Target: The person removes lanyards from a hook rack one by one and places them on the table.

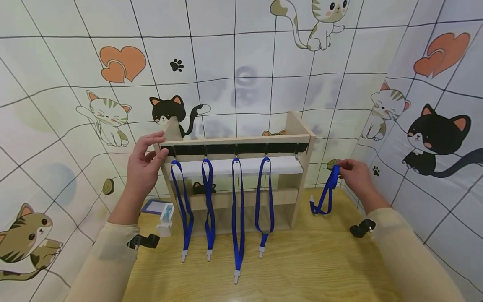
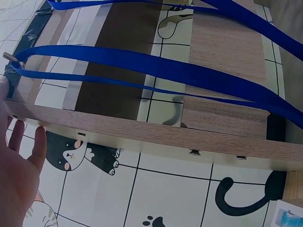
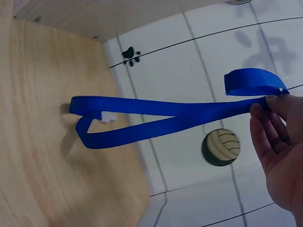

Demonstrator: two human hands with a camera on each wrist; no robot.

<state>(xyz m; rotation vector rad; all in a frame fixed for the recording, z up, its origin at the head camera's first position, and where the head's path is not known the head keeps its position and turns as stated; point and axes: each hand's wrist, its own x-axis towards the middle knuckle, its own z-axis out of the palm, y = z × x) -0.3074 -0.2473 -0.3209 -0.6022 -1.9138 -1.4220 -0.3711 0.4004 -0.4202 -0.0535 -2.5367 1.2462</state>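
A wooden rack stands on the table against the back wall, with a black strip of hooks under its top rail. Several blue lanyards hang from the hooks, their white clips near the tabletop. My left hand grips the rack's top left corner, thumb on the front and fingers over the top. In the left wrist view the left hand lies against the rack's side board, below a lanyard. To the right of the rack, my right hand pinches the top of a loose blue lanyard. The right wrist view shows this lanyard dangling from my right hand.
The rightmost hook carries nothing. A small white box and a blue-edged card sit left of the rack's foot. The wooden table is closed in by cat-patterned walls at the back and on both sides.
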